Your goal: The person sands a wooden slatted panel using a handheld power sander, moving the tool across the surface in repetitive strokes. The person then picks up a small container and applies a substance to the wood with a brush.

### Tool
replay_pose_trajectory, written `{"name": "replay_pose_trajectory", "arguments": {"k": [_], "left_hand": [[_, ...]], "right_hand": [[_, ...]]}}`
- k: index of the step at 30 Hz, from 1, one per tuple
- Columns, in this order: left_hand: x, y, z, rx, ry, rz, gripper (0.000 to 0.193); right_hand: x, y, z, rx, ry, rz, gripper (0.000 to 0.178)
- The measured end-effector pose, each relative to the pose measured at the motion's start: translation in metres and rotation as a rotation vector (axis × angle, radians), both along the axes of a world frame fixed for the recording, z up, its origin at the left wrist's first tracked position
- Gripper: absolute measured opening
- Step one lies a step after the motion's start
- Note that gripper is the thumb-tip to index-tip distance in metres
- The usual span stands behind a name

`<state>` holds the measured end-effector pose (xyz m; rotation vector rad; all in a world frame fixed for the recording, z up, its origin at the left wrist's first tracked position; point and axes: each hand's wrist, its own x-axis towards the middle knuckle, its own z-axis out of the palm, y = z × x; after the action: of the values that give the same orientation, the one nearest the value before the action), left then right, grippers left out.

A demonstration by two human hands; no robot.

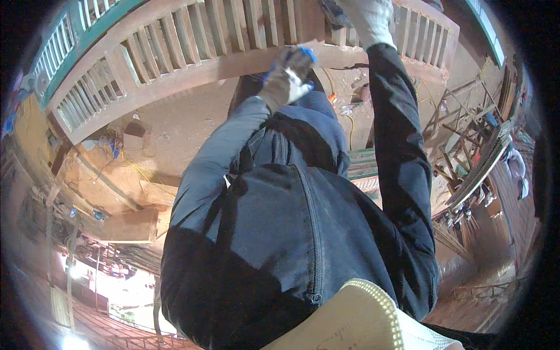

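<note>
A long wooden slatted frame (227, 64) of reddish-brown boards stretches across the upper part of the head view. Over its near rail is my left hand (291, 73), in a grey-white glove with blue patches. Its fingers curl together, and a thin tan edge shows by the fingertips; what it is I cannot make out. My right hand (370, 20), in a whitish glove, reaches over the frame at the top edge, its fingers mostly cut off. Beside it, a dark bluish object (335, 14) shows partly; whether the hand grips it is unclear.
Green-painted slatted pieces (61, 44) stand at the far left, with another green edge (487, 29) at the far right. Yellow cord (352, 131) lies on the dusty ground. Stacked timber (484, 166) fills the right side; a wooden board (129, 226) lies left.
</note>
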<state>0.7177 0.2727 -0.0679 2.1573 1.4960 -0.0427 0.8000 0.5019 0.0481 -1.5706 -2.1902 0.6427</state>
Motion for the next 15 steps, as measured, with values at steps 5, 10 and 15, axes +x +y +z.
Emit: {"name": "replay_pose_trajectory", "arguments": {"k": [5, 10, 15], "left_hand": [[-0.054, 0.04, 0.015, 0.242, 0.319, 0.149, 0.067], [-0.04, 0.059, 0.002, 0.268, 0.373, 0.365, 0.068], [-0.021, 0.068, -0.006, 0.2, 0.317, 0.081, 0.062]], "right_hand": [[0.035, -0.028, 0.01, 0.053, -0.056, 0.037, 0.076], [0.082, -0.08, -0.007, 0.121, -0.04, 0.148, 0.072], [0.119, -0.131, 0.003, -0.01, -0.151, 0.124, 0.079]]}}
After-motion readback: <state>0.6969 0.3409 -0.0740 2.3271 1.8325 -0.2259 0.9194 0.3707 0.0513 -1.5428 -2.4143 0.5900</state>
